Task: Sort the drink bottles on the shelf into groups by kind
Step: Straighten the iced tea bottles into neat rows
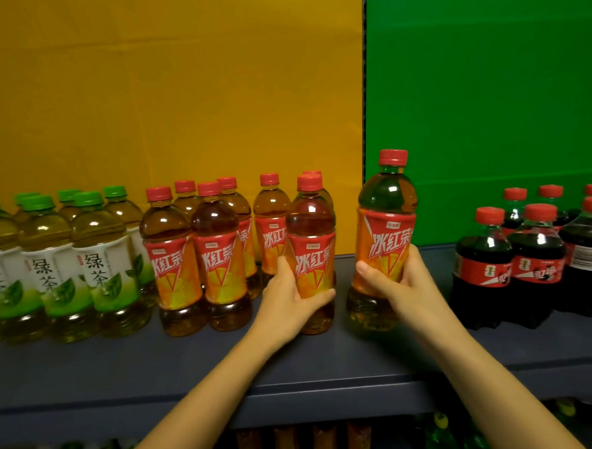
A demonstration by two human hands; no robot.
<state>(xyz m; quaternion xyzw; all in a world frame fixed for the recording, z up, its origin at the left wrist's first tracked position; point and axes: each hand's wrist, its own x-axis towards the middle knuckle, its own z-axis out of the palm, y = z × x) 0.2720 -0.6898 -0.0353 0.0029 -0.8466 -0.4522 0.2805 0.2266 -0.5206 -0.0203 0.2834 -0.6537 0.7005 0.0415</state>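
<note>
Several green-capped green tea bottles (104, 265) stand grouped at the shelf's left. Beside them stands a cluster of red-capped iced black tea bottles (217, 259) with orange labels. My left hand (288, 300) grips one such bottle (311, 244) at the cluster's right edge, standing on the shelf. My right hand (399, 284) holds another iced tea bottle (386, 233) by its lower label, a little to the right, apart from the cluster. Dark cola bottles (536, 259) with red caps stand grouped at the far right.
The dark grey shelf board (123, 367) has a bare strip along its front edge. Behind are a yellow back panel (178, 93) and a green one (486, 94). More bottles (319, 442) show dimly on the shelf below.
</note>
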